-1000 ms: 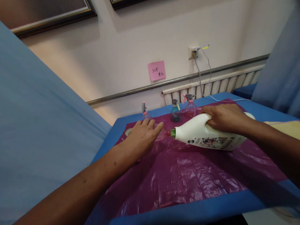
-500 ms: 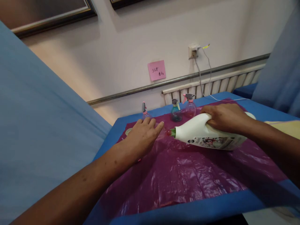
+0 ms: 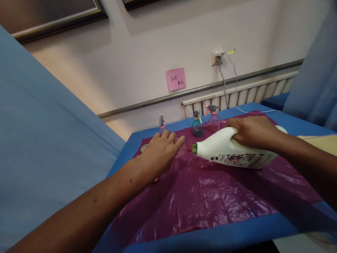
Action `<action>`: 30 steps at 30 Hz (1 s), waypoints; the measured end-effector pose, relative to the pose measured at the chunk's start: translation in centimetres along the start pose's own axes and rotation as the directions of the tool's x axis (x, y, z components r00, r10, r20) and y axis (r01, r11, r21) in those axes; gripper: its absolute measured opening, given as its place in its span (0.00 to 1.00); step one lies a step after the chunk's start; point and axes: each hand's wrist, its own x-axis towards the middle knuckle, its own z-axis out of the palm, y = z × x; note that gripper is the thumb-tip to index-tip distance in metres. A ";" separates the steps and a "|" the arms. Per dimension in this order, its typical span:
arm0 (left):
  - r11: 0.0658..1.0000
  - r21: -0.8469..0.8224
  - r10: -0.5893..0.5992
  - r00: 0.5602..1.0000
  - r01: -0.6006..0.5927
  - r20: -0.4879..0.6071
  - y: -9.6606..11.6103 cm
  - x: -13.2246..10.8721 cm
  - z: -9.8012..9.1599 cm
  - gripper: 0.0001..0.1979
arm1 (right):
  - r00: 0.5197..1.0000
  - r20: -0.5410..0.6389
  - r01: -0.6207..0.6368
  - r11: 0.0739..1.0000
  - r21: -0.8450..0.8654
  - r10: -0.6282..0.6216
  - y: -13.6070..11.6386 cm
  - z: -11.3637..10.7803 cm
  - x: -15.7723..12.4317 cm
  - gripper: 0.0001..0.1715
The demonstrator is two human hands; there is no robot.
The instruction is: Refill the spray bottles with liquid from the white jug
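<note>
My right hand (image 3: pixel 251 131) is wrapped round the handle of a white detergent jug (image 3: pixel 219 146), tipped on its side with its mouth to the left. The jug's green spout (image 3: pixel 194 148) meets the neck of a clear, pinkish bottle (image 3: pixel 182 150). That bottle lies tilted under my left hand (image 3: pixel 162 153), whose curved fingers go over it and hide most of its body. Whether liquid is flowing, I cannot tell. Just beyond my left hand is a spray bottle with a grey and pink head (image 3: pixel 162 123).
A teal spray bottle (image 3: pixel 197 128) and a clear one with a pink collar (image 3: pixel 214 123) stand at the back. Purple plastic sheeting (image 3: pixel 200 200) covers the blue table (image 3: pixel 223 233). A pale ring-shaped item (image 3: pixel 143 148) lies left. Blue curtains (image 3: pixel 52 133) hang at the sides.
Almost nothing differs. Both hands, the jug and the bottle hold nearly the same positions, with the bottle's neck still at the green spout.
</note>
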 end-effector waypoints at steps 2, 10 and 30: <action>1.000 -0.005 0.009 1.000 -0.009 -0.009 -0.1 0.1 0.1 0.35 | 1.000 -0.004 0.001 1.000 0.001 -0.001 0.0 0.0 0.1 0.17; 1.000 -0.008 0.007 1.000 -0.007 -0.006 -0.1 0.3 0.3 0.35 | 1.000 0.013 -0.009 1.000 0.002 0.009 -0.3 -0.3 -0.2 0.15; 1.000 0.017 0.020 1.000 -0.020 0.014 0.0 0.6 -0.6 0.35 | 1.000 -0.002 0.001 1.000 0.010 -0.001 -0.2 -0.4 -0.3 0.16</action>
